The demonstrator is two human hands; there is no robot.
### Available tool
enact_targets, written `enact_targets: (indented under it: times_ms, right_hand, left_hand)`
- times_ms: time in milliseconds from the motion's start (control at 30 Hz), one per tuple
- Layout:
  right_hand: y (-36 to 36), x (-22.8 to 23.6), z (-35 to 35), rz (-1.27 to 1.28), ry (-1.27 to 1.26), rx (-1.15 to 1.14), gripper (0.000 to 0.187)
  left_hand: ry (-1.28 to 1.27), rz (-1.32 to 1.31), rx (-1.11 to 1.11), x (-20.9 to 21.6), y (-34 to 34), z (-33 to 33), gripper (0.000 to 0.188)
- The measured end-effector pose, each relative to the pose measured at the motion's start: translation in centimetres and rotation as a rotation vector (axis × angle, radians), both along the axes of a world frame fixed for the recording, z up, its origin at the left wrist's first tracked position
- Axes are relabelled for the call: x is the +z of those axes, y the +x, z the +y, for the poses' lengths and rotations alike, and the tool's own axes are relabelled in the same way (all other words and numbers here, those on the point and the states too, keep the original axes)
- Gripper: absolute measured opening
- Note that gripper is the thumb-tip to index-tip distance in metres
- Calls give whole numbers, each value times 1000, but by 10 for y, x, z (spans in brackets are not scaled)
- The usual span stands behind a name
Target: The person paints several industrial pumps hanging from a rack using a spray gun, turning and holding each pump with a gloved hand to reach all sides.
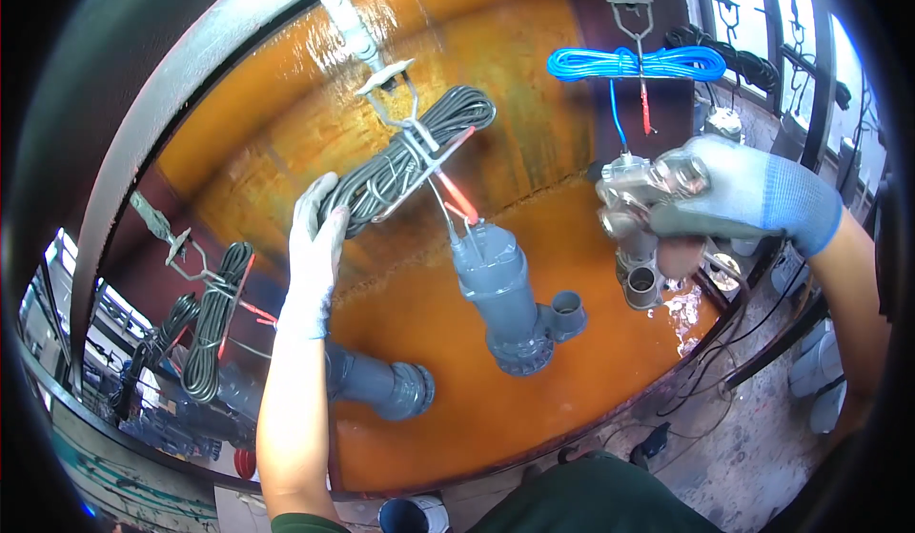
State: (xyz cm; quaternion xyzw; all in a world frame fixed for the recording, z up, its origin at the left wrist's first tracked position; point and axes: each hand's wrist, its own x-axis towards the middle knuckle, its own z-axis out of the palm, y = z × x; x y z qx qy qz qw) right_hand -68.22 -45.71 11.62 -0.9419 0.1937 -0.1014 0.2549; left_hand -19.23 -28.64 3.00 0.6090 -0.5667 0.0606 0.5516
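Observation:
My left hand (319, 237), in a pale glove, grips the lower left end of a black cable coil (410, 163). The coil is held in a metal hook frame, and below it hangs a glossy blue-grey submersible pump (498, 290) with a side outlet. My right hand (720, 199), gloved in white and blue, is closed around a shiny metal spray gun (658, 182); the fingers partly hide it. Just behind the gun hangs a bare metal pump (640, 280), mostly covered, under a blue cable coil (634, 64).
Orange booth walls (496, 47) and a wet orange basin (572, 380) lie behind and beneath the pumps. Another blue-grey pump (381, 385) hangs at left near a black cable coil (217, 328). A thin black hose (701, 371) trails at right. A bucket (412, 514) stands by my legs.

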Motion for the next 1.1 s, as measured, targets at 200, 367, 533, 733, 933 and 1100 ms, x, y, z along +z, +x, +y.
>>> enact_targets:
  times_ms: [200,367,533,733,933,1100]
  right_hand:
    - [33,-13,-3,-185,171,-19,41]
    - [17,-24,5,-152,-144,155,43]
    - [-1,-27,16,-128,174,-30,34]
    - [7,-50,35,-303,81,38,17]
    - [-49,-72,58,-145,121,31,22]
    - [-56,-134,52,-508,278,-361,24]
  left_hand:
    - [3,-2,50,-10,45,-17,46]
    - [-30,171,-50,-4,28,-27,41]
    - [-61,128,-10,-10,34,-27,38]
    - [-79,107,9,-17,27,-23,39]
    - [-127,-47,72,-29,6,-7,38]
    - [-207,44,7,-34,-36,-1,38]
